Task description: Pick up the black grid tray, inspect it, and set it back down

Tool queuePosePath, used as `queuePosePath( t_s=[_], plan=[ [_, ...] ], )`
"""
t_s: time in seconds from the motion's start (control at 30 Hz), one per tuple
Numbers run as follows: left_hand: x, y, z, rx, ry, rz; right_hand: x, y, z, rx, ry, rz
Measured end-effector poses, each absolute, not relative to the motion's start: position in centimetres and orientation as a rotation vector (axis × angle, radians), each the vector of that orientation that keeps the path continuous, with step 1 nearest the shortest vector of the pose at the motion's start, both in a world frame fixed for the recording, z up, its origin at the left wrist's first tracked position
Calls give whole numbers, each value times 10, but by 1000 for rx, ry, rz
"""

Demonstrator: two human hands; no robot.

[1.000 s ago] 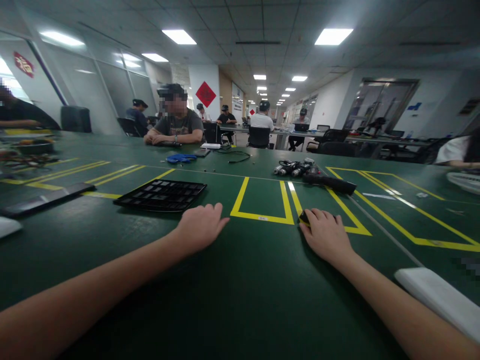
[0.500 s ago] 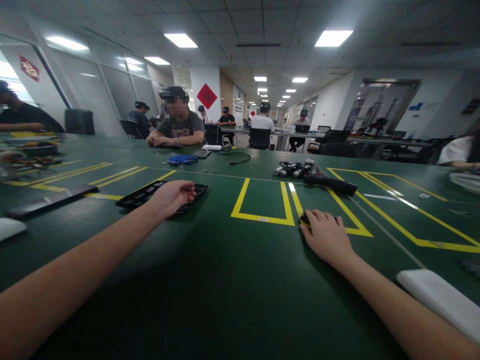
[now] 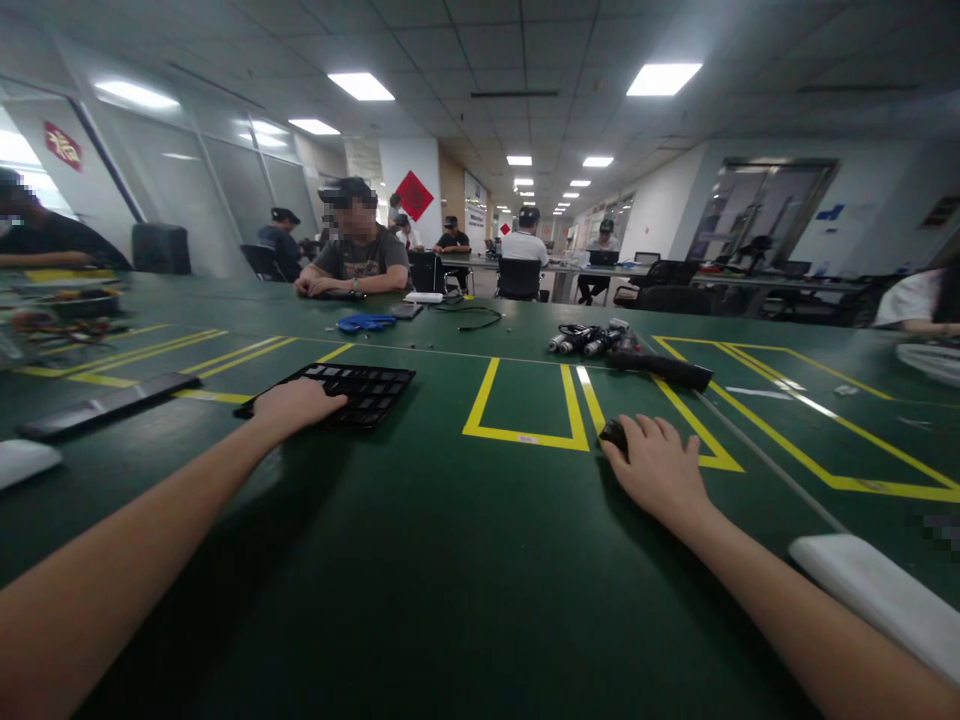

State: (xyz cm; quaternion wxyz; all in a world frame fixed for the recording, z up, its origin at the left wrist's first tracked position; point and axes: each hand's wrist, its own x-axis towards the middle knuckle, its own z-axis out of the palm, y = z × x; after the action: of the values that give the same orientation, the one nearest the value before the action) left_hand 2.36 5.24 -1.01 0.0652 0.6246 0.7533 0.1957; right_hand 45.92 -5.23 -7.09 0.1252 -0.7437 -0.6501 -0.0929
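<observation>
Near the lower right corner of the dark green tabletop (image 3: 480, 580) lies a long white slab with rounded edges (image 3: 874, 595), beside the person's right forearm. A white object (image 3: 26, 462) is cut off by the left border.

Further up, the right hand (image 3: 654, 455) rests over a small black rounded object (image 3: 615, 433), mostly covered, by a yellow tape outline. The thumb lies at its near left side and the other fingers drape over the top, slightly apart; whether they grip it cannot be told. Well to the left, the left hand (image 3: 296, 403) is at the near left part of a shallow black plastic tray with a grid of compartments (image 3: 375, 392), one finger stretched rightward across it. The remaining fingers are hidden, so whether they pinch the tray cannot be told. Left of the tray lies a long flat black bar (image 3: 109, 403).

Beyond the right hand, a thick black tube (image 3: 664, 370) touches a tangled bundle of black cables and silvery cylinders (image 3: 589, 338). Past the tray sit crumpled blue fabric (image 3: 364, 322) and a thin black cable (image 3: 484, 322). At the far edge, a person in a dark grey T-shirt (image 3: 364, 258) leans on the tabletop.
</observation>
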Motion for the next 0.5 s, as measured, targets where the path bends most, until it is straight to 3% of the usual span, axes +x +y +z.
queuePosePath(
  t_s=[0.1, 0.2, 0.37, 0.5],
  plan=[
    [35, 46, -10, 1873, 2548, 302, 461, -50, -68, -2132, -1865, -148],
    [67, 34, -17, 1956, 2465, 448, 450, -52, -65, -1935, -1853, 24],
    [151, -8, -42, 2197, 1786, 908, 410, -68, -65, -1444, -1902, 323],
    [186, -40, -54, 2303, 1327, 893, 393, -84, -64, -1195, -2004, 366]
  ],
)
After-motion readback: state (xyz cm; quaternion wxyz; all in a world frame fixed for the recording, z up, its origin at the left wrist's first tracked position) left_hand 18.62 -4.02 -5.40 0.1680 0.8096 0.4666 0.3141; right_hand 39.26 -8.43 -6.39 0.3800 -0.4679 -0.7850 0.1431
